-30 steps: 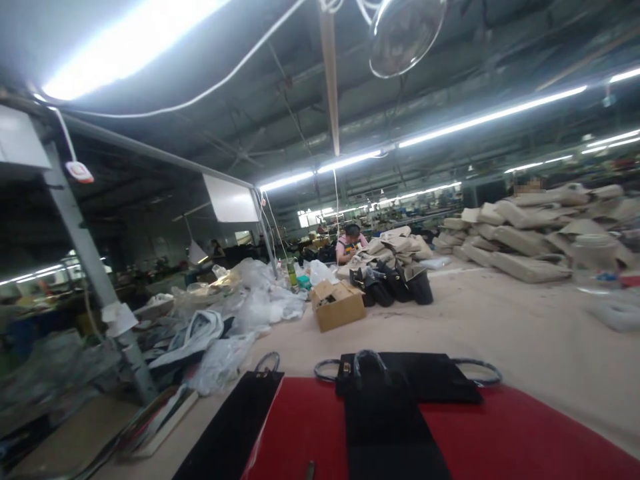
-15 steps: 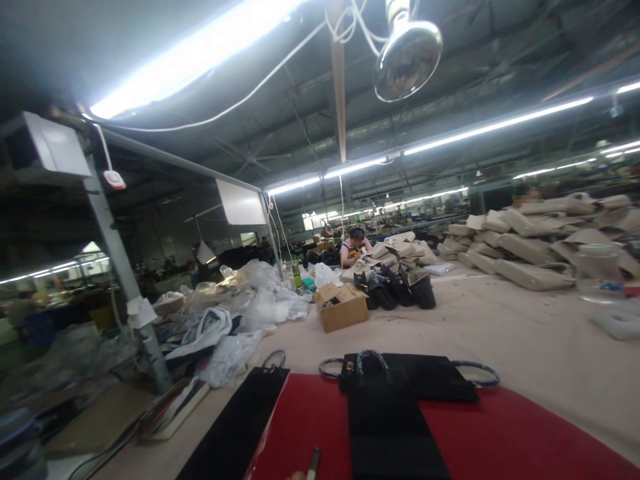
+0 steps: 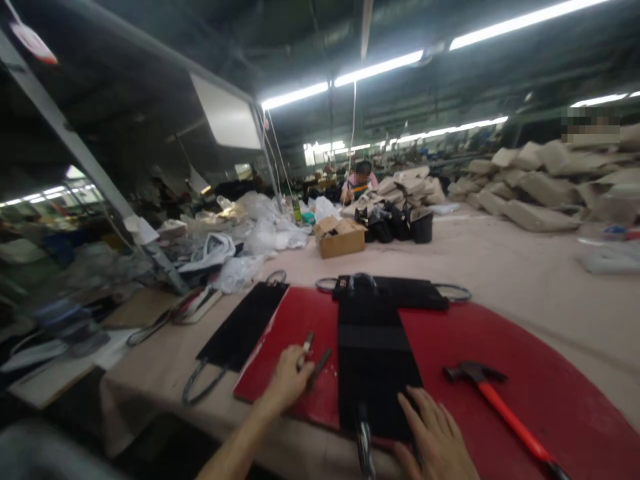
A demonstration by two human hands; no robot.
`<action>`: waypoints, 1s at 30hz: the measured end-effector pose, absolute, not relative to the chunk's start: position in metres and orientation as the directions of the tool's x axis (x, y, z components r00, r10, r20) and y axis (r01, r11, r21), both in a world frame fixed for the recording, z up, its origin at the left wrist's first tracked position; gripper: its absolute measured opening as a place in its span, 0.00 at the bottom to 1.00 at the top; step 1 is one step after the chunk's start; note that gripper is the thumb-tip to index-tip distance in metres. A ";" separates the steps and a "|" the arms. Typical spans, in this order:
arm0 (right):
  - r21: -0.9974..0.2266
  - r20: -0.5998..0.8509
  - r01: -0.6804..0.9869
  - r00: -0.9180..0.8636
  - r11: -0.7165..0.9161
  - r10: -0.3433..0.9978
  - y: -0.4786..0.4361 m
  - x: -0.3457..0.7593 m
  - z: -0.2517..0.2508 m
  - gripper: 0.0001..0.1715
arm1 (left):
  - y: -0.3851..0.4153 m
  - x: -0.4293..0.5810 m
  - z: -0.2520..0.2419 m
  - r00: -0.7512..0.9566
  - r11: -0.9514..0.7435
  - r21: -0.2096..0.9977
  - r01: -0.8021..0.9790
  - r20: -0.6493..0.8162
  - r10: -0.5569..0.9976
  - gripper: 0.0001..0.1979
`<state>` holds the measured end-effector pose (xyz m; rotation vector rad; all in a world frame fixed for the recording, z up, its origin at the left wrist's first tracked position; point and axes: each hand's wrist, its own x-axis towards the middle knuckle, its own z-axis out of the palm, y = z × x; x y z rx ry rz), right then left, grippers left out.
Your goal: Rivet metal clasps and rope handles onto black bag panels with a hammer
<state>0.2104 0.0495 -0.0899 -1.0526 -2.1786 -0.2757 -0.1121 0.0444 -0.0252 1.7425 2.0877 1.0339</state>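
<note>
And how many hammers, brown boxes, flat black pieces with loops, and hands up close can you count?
Hammer: 1
Brown box: 1
Flat black pieces: 3
Hands, left hand and right hand: 2
Total: 7

We can read no text, label, brand, number or sign anywhere in this blurred view.

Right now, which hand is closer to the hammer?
The right hand, just left of the hammer, by the black piece's edge. The left hand is farther, across the black piece, over the red board.
</note>
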 end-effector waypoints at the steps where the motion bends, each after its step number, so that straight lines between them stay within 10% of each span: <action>1: -0.102 0.621 0.765 -0.450 0.636 0.641 0.047 0.210 -0.089 0.30 | 0.046 -0.119 -0.023 -0.284 0.064 0.670 0.740 0.225 0.932 0.14; 30: -0.273 0.320 0.791 -0.462 0.547 0.827 0.032 0.201 -0.056 0.33 | 0.081 -0.093 0.008 -0.175 0.203 0.073 0.976 -0.282 0.943 0.10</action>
